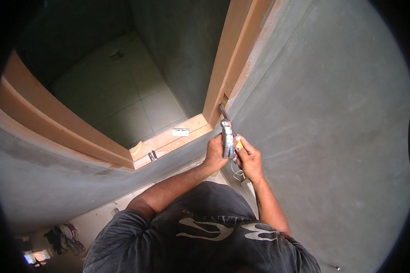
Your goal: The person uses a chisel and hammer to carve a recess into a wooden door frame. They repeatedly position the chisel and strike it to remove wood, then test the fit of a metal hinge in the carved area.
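My left hand (pixel 215 153) is closed around a hammer whose metal claw head (pixel 228 141) faces up toward me; its handle is hidden. In my closed right hand (pixel 249 159) is a chisel, with a bit of its yellow handle (pixel 239 144) showing between the fingers. The dark chisel blade (pixel 224 111) slants up past the hammer head. Its tip lies at a cut recess in the right post of the wooden frame (pixel 216 98). Hammer and chisel overlap in this view, so I cannot tell whether they touch.
A silver hinge (pixel 180 132), small dark metal pieces (pixel 152 155) and a wood offcut (pixel 136 148) lie on the wooden sill (pixel 196 125). A grey wall (pixel 323 100) rises at the right. Beyond the frame is a dim tiled room (pixel 123 104). Dark items (pixel 64 239) lie at the lower left.
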A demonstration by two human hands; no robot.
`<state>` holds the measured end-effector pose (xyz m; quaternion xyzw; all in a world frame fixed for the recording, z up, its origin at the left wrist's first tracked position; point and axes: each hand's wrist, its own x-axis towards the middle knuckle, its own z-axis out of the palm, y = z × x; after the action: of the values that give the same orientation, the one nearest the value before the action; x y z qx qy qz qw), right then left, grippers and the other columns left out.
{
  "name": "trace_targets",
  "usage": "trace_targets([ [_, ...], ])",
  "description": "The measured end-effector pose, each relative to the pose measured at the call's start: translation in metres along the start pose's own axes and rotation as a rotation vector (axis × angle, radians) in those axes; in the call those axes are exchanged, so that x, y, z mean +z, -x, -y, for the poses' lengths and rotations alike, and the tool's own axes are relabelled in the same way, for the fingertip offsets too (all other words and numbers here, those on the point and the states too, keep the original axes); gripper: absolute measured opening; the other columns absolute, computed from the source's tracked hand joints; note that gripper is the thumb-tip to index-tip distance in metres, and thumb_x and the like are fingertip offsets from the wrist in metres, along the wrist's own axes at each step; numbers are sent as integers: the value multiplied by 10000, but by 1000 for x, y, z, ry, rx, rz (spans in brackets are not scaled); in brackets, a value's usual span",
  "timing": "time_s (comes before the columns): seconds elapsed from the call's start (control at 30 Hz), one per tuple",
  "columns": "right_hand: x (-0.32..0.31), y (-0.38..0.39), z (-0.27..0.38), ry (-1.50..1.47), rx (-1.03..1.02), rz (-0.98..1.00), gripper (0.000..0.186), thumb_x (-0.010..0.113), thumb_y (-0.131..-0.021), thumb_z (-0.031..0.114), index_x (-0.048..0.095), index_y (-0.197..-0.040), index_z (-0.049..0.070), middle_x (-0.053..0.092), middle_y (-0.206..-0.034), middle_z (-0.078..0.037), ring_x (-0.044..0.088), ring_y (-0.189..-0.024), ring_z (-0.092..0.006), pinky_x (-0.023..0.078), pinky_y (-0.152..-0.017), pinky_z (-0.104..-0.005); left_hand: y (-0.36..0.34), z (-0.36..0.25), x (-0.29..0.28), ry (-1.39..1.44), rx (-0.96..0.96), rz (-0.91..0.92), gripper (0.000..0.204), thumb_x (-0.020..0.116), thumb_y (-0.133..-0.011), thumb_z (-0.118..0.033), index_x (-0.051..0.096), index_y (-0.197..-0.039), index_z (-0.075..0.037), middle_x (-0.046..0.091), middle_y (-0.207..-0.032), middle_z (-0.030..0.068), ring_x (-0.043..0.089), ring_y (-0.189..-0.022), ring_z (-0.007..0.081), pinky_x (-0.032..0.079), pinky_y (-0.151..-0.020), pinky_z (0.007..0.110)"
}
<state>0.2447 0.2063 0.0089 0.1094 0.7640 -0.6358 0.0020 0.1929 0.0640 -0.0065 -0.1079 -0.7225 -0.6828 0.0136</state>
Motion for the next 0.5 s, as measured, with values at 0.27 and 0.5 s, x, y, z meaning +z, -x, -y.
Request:
trace_targets([
  [0.27, 14, 15, 13, 446, -468, -155, 401, 619, -1001, 45, 610, -1397, -10, 704, -1055, -220, 709, -880, -292, 553, -789, -364, 4, 5, -4, 192, 7, 60, 306, 717, -997, -279, 669, -1055, 17, 662, -798, 44, 615, -731, 119, 528, -675, 314],
  [0.5, 14, 16, 24, 386, -395, -146, 361, 627, -1003, 51, 631, -1351, -48, 712, -1236, -238, 715, -1121, -312, 543, -962, -369, 0, 10, -6, 138, -26, 114, 383, 712, -1007, -285, 666, -1248, 8, 662, -882, 2, 556, -648, 36, 478, -539, 237],
])
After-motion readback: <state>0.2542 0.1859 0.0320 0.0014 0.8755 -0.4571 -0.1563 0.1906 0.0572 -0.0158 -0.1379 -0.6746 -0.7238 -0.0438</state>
